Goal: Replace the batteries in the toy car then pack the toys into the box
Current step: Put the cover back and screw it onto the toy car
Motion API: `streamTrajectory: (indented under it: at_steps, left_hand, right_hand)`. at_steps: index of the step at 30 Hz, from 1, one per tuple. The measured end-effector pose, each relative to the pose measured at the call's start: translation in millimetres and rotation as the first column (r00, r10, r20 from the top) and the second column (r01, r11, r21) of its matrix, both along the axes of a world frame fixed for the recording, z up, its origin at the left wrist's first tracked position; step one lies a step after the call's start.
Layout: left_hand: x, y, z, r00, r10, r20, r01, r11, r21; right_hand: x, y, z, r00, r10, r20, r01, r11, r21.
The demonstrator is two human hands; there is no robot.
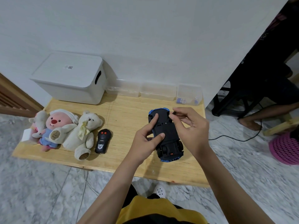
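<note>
The toy car (165, 135) lies upside down on the right half of the wooden table (126, 113), its black underside facing up and its blue body showing only at both ends. The left hand (146, 139) holds it in a close grip: the forefinger lies along the chassis toward the far end, and the thumb presses on the flat panel in the middle. The right hand (189, 125) hovers over the car's far right side, thumb and forefinger pinched narrow on something small and dark (too small to tell what it is).

To the left of the car, well apart from it, a black remote control (103, 141) with two red buttons lies flat. Just beside that are three soft toys touching one another: a cream teddy bear (84, 133) with a yellow ribbon, a pink-faced plush (55, 126) in a white cap, and a grey plush (39, 122) at the table's left edge.

At the back left stands the white storage box (71, 78), its lid on. Along the wall to its right stand three clear plastic containers (157, 92); the rightmost holds a few small bluish items.
</note>
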State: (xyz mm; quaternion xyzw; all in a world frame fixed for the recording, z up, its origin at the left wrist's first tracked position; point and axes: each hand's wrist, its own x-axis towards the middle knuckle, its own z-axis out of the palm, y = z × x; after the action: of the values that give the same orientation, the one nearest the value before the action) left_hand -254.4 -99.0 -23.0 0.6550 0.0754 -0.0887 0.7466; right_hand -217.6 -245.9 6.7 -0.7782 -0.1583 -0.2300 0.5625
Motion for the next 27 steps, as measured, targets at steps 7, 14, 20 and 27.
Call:
streamTrajectory:
  at_steps: [7,14,20,27]
  left_hand:
    - [3.0,-2.2,0.1,1.000,0.008,-0.016,-0.008,1.000,-0.020]
    - [4.9,-4.2,-0.5,1.000,0.007,-0.022,-0.007,1.000,-0.012]
    - [7.1,-5.4,0.9,1.000,0.011,0.004,-0.011,1.000,-0.001]
    - [5.1,-8.5,-1.5,1.000,-0.013,0.011,0.012,0.999,0.032]
  right_hand:
    - [4.5,-1.9,2.7,1.000,0.024,-0.005,-0.023,0.998,0.055]
    - [8.4,-2.5,6.8,0.995,-0.011,-0.102,0.023,0.993,0.119]
    - [6.0,-7.0,4.4,0.997,0.009,-0.076,0.001,0.991,0.133]
    - [8.2,-8.3,5.4,0.993,-0.006,-0.115,0.024,0.987,0.159]
